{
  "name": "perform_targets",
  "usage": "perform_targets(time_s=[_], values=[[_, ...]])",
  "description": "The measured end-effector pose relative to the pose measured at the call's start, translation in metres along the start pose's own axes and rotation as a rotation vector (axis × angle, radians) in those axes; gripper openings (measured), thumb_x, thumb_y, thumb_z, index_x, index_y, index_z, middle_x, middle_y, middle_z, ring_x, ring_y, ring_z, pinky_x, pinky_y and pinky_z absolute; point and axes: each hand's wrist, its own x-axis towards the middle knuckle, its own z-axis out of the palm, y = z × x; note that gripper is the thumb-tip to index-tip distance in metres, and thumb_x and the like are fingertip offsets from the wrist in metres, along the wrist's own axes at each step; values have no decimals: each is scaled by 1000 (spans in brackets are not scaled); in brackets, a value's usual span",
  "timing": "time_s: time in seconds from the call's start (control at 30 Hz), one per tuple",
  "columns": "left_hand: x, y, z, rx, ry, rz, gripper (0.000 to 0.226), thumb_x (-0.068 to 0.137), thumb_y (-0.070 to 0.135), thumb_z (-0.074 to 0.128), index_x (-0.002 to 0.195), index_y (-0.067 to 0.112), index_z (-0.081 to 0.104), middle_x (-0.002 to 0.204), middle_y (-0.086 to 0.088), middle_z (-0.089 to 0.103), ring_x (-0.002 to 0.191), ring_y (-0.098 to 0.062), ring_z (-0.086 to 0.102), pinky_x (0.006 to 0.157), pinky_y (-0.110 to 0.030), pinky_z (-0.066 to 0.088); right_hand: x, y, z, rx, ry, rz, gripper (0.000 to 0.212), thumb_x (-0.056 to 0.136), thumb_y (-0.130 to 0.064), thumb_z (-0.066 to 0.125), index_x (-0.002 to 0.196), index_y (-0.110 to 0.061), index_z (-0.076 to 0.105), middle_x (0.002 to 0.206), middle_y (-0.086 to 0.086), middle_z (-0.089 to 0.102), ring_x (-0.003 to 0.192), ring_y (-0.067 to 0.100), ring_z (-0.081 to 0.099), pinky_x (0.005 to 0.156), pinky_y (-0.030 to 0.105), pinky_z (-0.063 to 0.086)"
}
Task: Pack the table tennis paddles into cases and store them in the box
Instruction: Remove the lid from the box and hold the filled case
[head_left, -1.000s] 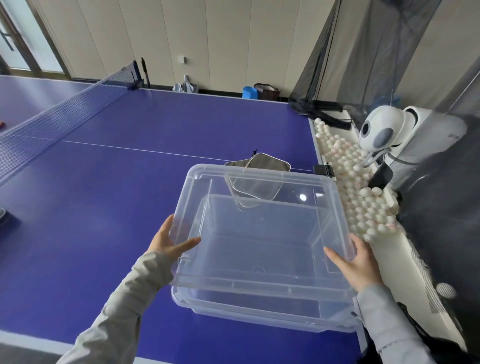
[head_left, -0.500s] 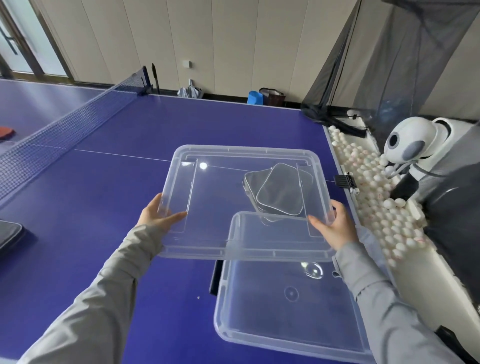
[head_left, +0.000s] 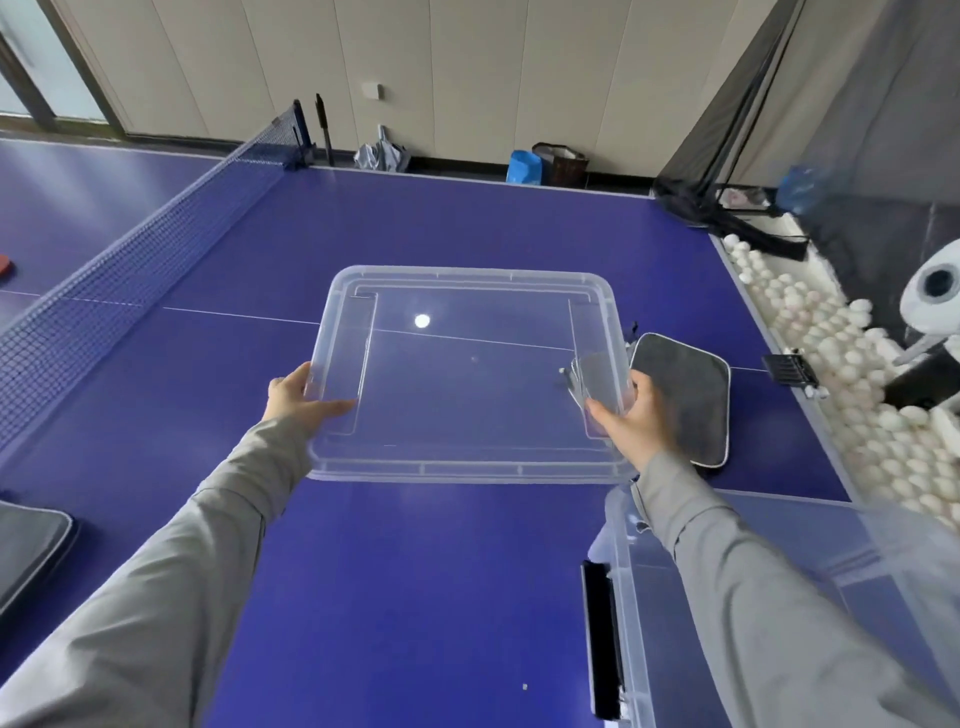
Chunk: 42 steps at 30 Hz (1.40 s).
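Both hands hold a clear lid (head_left: 467, 374) flat over the middle of the worktop (head_left: 395, 571); contact with the surface cannot be told. Left hand (head_left: 301, 397) grips the lid's left edge, thumb on top, fingers curled under. Right hand (head_left: 636, 415) grips the lid's right edge the same way, fingers clamped on the rim. Both sleeves grey.

Clear box (head_left: 727, 613) sits open at the worktop's near right corner, partly under the right forearm; a black latch (head_left: 600, 639) shows on its left wall. Nothing can be made out inside it.

Grey case (head_left: 685, 395) lies flat near the right edge, just right of the lid, partly hidden by the right hand. A second dark case (head_left: 26, 551) lies at the near left edge, cut off by the frame. A red paddle (head_left: 6, 262) shows at the far left, beyond the net (head_left: 130, 270).

Net runs across the far left part of the worktop. A tray of white balls (head_left: 831, 364) runs beside the right edge, with a white ball machine (head_left: 935, 291) behind it. A black clamp (head_left: 789, 366) sits on the right edge.
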Motion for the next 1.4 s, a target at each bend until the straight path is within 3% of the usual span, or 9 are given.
perform_targets(time_s=[0.07, 0.17, 0.3, 0.47, 0.63, 0.77, 0.97, 1.13, 1.4], values=[[21, -9, -3, 26, 10, -31, 49, 54, 21, 86, 98, 27, 65, 118, -14, 46, 93, -37, 60, 76, -42, 56, 6, -1, 22, -40, -4, 3, 73, 77, -29, 74, 137, -7, 38, 136, 12, 45, 124, 26, 45, 104, 34, 35], [53, -24, -1, 70, 12, -70, 37, 74, 7, 76, 105, 18, 61, 112, -6, 32, 91, -28, 50, 81, -32, 46, 22, 5, 58, -55, -25, 41, 73, 79, -29, 72, 138, -7, 35, 138, 13, 42, 126, 26, 43, 103, 31, 33], [91, -49, 6, 143, -6, -110, 44, 73, 8, 77, 113, 17, 62, 111, -5, 31, 106, -33, 50, 86, -37, 48, 40, 25, 100, -56, -29, 83, 73, 81, -28, 70, 140, -7, 33, 140, 13, 40, 128, 26, 41, 104, 31, 33], [133, -81, 22, 206, -37, -114, 58, 72, 12, 79, 125, 17, 56, 111, -4, 33, 115, -30, 46, 103, -37, 38, 55, 49, 137, -110, -19, 136, 67, 82, -30, 69, 136, -8, 36, 132, 12, 43, 120, 27, 46, 94, 32, 38], [159, -107, 34, 229, -59, -113, 61, 71, 15, 79, 127, 18, 55, 110, -4, 34, 117, -30, 44, 107, -39, 35, 67, 71, 162, -242, 27, 134, 71, 81, -36, 69, 137, -6, 36, 127, 15, 45, 115, 29, 46, 97, 39, 37], [169, -125, 37, 263, -54, -135, 74, 53, 39, 73, 123, 23, 56, 110, 1, 33, 118, -28, 40, 108, -44, 34, 75, 80, 178, -338, 65, 124, 72, 78, -42, 69, 135, -8, 41, 123, 13, 47, 118, 30, 43, 98, 46, 37], [176, -145, 42, 281, -34, -129, 73, 50, 49, 71, 119, 30, 57, 113, 1, 33, 118, -24, 34, 109, -46, 31, 76, 95, 191, -466, 80, 115, 70, 76, -47, 69, 130, -9, 47, 124, 12, 49, 119, 30, 41, 96, 46, 34], [177, -148, 48, 352, 3, -81, 67, 71, 39, 78, 130, 28, 50, 120, -6, 36, 122, -27, 31, 110, -44, 27, 76, 95, 189, -501, 64, 94, 69, 78, -46, 68, 130, -8, 46, 124, 12, 46, 117, 31, 41, 96, 44, 33], [155, -143, 42, 392, -18, -63, 79, 76, 31, 76, 141, 12, 36, 134, -12, 35, 129, -29, 25, 110, -43, 26, 51, 85, 170, -483, -57, 87, 77, 82, -49, 62, 141, -10, 33, 137, 10, 38, 128, 26, 35, 103, 41, 33]])
